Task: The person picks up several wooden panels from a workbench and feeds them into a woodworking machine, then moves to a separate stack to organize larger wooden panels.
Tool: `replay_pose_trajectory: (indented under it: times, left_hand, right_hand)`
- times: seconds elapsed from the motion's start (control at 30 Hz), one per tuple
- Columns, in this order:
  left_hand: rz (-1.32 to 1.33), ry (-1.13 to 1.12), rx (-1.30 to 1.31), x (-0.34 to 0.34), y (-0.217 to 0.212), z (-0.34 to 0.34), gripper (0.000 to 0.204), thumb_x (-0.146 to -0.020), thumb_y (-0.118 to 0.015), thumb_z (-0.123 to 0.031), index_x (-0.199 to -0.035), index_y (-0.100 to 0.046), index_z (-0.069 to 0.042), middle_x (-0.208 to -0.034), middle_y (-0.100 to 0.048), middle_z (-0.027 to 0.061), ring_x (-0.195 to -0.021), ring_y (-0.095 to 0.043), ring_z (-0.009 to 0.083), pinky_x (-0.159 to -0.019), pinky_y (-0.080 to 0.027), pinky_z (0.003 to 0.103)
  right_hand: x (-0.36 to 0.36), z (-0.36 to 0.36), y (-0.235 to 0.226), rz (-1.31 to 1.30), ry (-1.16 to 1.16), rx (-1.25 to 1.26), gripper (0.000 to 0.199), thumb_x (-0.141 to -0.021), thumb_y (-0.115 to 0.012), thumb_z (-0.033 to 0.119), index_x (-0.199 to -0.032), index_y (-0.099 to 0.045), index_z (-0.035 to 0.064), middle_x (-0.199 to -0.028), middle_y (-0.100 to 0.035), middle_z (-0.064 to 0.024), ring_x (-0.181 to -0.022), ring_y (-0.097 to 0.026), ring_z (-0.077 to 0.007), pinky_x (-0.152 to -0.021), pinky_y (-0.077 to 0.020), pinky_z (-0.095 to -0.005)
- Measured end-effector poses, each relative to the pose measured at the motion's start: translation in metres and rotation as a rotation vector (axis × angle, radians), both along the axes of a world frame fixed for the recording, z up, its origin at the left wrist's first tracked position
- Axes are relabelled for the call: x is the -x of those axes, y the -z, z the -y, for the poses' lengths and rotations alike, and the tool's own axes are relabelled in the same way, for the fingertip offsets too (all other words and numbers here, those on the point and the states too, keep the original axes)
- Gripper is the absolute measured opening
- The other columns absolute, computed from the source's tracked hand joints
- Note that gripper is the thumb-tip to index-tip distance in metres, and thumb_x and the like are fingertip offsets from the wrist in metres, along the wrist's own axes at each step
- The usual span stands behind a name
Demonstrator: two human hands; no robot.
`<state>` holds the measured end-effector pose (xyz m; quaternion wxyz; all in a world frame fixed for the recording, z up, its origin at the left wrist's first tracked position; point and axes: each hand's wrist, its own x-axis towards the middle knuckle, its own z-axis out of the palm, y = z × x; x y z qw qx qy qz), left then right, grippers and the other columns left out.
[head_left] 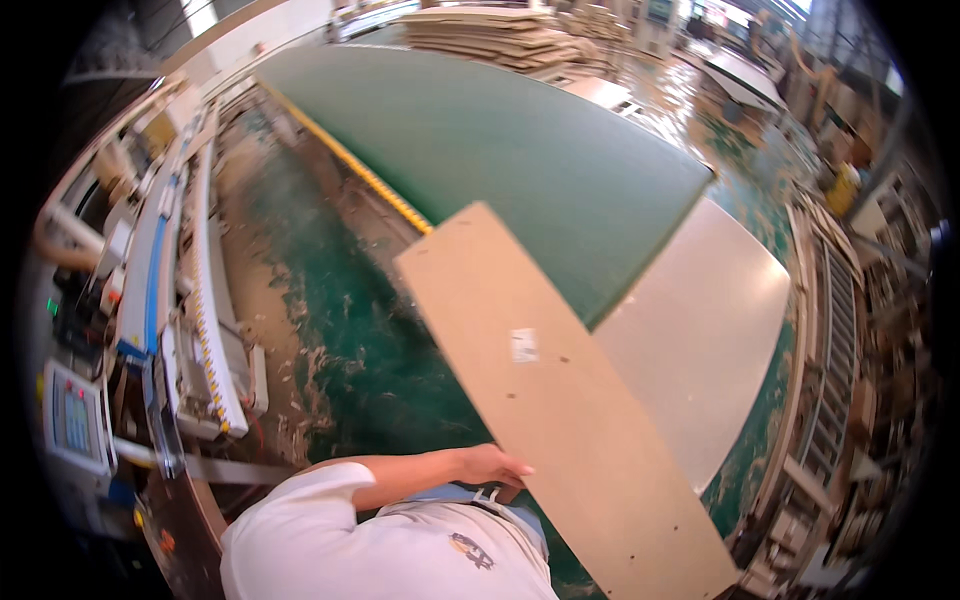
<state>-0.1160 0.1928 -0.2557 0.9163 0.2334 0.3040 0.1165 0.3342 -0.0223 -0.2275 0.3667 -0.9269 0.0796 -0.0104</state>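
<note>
Grip matters: left hand [492,466] clasps the long board [560,400] edge; right hand unseen; keep it level over the green table [520,140].

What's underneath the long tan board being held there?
Under the tan board show the green floor at its left and a pale panel at its right. The left hand grips its left edge. Whatever lies directly beneath, and the right hand, is covered.

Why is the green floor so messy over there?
Pale sawdust and wood scraps lie strewn over the green floor beside the long machine. The left hand grips the edge of a long brown board, which has small holes and a white sticker.
</note>
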Motion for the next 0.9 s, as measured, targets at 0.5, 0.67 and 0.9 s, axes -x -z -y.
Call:
replay_pose_trajectory:
  times: [0.5,0.67,0.9]
  left_hand:
    - [0.09,-1.688,-0.048,0.323,0.004,0.352,0.026,-0.094,-0.064,-0.009,-0.118,-0.064,0.0,-0.119,-0.068,0.0106,-0.114,-0.064,0.0244,-0.1,-0.049,0.045]
    - [0.039,-2.152,0.007,0.363,0.029,0.452,0.019,-0.093,-0.064,-0.009,-0.112,-0.064,-0.005,-0.114,-0.069,0.0096,-0.11,-0.065,0.0254,-0.097,-0.051,0.044]
    - [0.081,-2.576,0.072,0.408,0.065,0.511,0.02,-0.096,-0.063,-0.011,-0.115,-0.063,-0.003,-0.112,-0.07,0.0092,-0.107,-0.066,0.0248,-0.098,-0.053,0.044]
  right_hand:
    - [0.446,-0.338,-0.021,0.173,-1.606,0.02,0.074,-0.102,-0.034,0.063,-0.126,-0.067,0.0021,-0.112,-0.07,-0.0241,-0.102,-0.067,-0.0369,-0.086,-0.0511,-0.0443]
    - [0.746,-0.322,-0.026,0.257,-2.068,0.148,0.083,-0.098,-0.03,0.068,-0.096,-0.074,-0.0036,-0.095,-0.071,-0.0255,-0.092,-0.066,-0.0466,-0.083,-0.0487,-0.0529]
    - [1.057,-0.237,-0.018,0.533,-2.473,0.29,0.082,-0.098,-0.027,0.067,-0.1,-0.075,0.0009,-0.102,-0.071,-0.025,-0.101,-0.067,-0.0425,-0.092,-0.0494,-0.0524]
